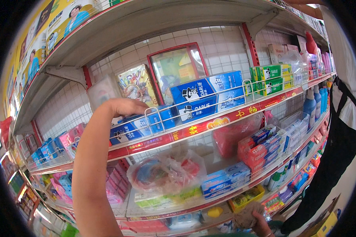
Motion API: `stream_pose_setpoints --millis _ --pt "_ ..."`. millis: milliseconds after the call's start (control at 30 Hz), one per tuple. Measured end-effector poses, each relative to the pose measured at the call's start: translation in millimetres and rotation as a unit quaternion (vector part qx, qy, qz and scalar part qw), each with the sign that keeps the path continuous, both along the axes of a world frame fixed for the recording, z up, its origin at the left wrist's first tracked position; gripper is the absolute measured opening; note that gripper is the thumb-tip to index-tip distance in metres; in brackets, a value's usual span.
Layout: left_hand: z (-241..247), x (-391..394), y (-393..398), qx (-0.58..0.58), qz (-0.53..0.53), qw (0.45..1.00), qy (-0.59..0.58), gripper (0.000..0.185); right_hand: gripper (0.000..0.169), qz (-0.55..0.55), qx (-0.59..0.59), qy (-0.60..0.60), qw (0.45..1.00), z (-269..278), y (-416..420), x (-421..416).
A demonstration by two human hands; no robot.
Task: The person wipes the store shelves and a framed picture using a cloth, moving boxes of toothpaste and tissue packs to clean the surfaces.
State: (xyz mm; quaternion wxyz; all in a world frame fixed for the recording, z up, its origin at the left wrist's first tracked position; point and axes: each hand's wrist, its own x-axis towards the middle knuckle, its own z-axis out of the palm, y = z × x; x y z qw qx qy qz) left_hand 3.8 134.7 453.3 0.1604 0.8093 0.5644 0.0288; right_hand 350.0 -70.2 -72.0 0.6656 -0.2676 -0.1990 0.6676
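My left hand [129, 107] reaches over the wire rail of the middle shelf, just above a row of low blue Darlie toothpaste boxes [130, 130]. Its fingertips are partly hidden, so I cannot tell whether they grip a box. Right beside it, two larger stacked blue Darlie boxes [204, 94] stand behind the rail. A picture book or puzzle [138, 84] and a red-framed case [178, 71] lean against the back grid. Low at the bottom, my right hand [259, 220] holds a bunched brown cloth [245, 216].
A wire rail [155, 118] fences the shelf's front edge. Green Darlie boxes [271, 80] stand further right. Below are plastic-wrapped goods [166, 171], red toothpaste boxes [261, 148] and a yellow tray [246, 197]. Another person in black and white clothing [329, 142] stands close at the right.
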Motion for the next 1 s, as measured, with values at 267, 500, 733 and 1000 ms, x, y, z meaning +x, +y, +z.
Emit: stream_pose_setpoints --millis 267,500,733,1000 --pt "3 -16 23 -0.014 -0.108 0.994 -0.023 0.045 0.042 0.007 0.000 -0.028 1.000 -38 6 6" --pt "11 -18 4 0.160 -0.077 0.984 -0.004 0.045 0.041 0.008 -0.038 -0.044 0.998 -19 1 2" --pt "17 -22 -25 0.185 -0.133 0.972 -0.056 0.048 0.040 -0.002 -0.028 -0.055 0.998 -18 6 -3" --pt "19 -32 -39 0.227 -0.106 0.957 -0.146 0.041 0.037 0.045 -0.030 -0.043 0.998 -44 18 0"
